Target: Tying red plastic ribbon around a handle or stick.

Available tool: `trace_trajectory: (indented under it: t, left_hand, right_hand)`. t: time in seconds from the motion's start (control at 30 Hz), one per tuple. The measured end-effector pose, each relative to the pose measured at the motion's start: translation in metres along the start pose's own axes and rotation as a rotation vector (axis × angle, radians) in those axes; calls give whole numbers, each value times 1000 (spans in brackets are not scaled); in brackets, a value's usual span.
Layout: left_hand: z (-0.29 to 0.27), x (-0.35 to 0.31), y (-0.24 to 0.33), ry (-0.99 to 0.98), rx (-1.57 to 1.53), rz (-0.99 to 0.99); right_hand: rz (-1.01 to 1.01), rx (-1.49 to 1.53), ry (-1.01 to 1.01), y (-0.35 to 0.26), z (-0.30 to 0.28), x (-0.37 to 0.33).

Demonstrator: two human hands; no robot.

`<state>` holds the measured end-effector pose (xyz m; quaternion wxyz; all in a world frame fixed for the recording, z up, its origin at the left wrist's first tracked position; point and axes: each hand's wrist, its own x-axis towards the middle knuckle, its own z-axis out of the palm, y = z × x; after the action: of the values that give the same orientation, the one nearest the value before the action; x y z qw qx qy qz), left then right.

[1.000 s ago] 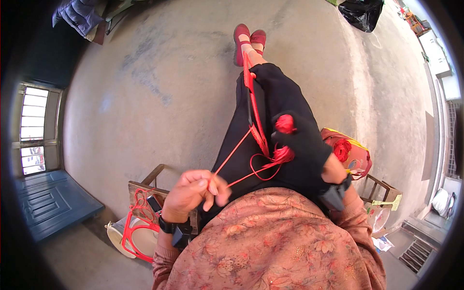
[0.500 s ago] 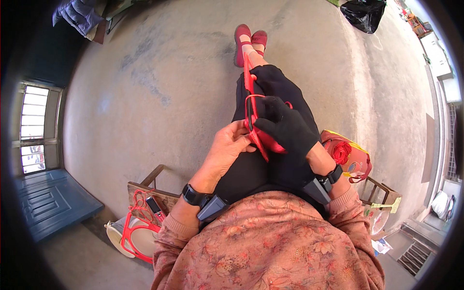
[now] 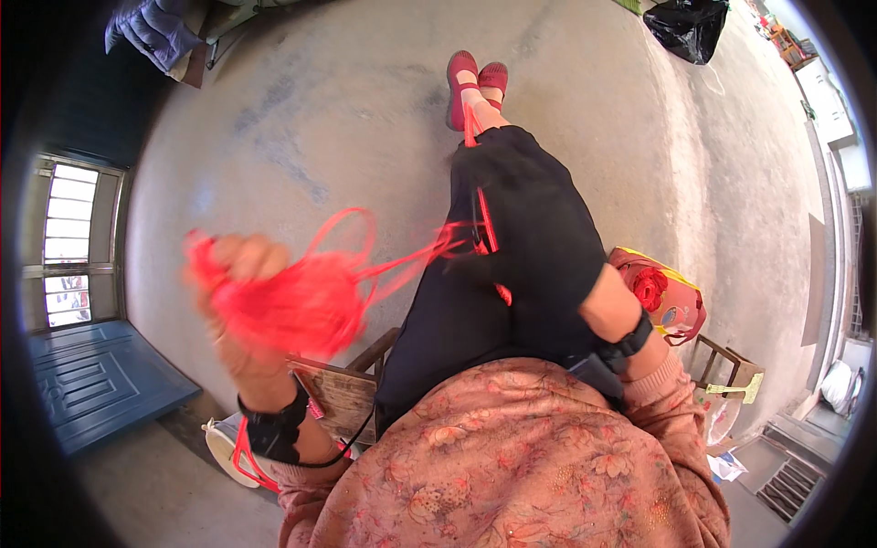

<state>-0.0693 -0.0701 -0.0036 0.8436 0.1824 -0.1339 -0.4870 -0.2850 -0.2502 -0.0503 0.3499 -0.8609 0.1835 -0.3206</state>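
Off to the left, my left hand point(image 3: 248, 260) is closed round a bundle of red cord point(image 3: 297, 306), blurred by motion. Loops and strands of the cord stretch from it toward my lap. There a narrow red band point(image 3: 487, 219) lies over my black trousers, with a dark slim piece beside it. My right hand point(image 3: 544, 265), in a black glove, covers the middle of the band, which shows on both sides of it. The glove's fingers blend into the dark cloth, but they appear closed on the band. More red strips point(image 3: 470, 125) show past my knees, near my shoes.
A wooden stool or bench point(image 3: 343, 393) is partly under me. A pale round container point(image 3: 228, 447) with red cord stands at lower left. On the right is a red and yellow bag point(image 3: 681, 306) with a red cord coil point(image 3: 649, 288). A black plastic bag point(image 3: 687, 29) lies far right.
My left hand has gone from the band out to the left and now holds the red cord bundle, drawing strands after it. My right hand stays over my lap, slightly lower.
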Motion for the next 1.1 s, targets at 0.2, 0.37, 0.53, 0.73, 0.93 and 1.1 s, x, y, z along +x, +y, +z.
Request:
trace_trajectory:
  t: [0.2, 0.37, 0.53, 0.73, 0.93, 1.1]
  left_hand:
    - [7, -28, 40, 132, 695, 340]
    - [-43, -9, -5, 226, 1023, -50]
    - [-32, 7, -104, -60, 1203, -375]
    - [-32, -4, -159, -25, 1695, -16]
    - [-53, -3, -133, 89, 953, -289]
    - [-35, 14, -95, 108, 1209, -109]
  right_hand:
    - [38, 283, -155, -10, -20, 7]
    - [494, 991, -148, -7, -38, -24]
    - [671, 1388, 2, -35, -33, -58]
    - [766, 1298, -82, -48, -40, -75]
    - [251, 291, -83, -10, -52, -79]
    - [632, 463, 186, 38, -23, -62]
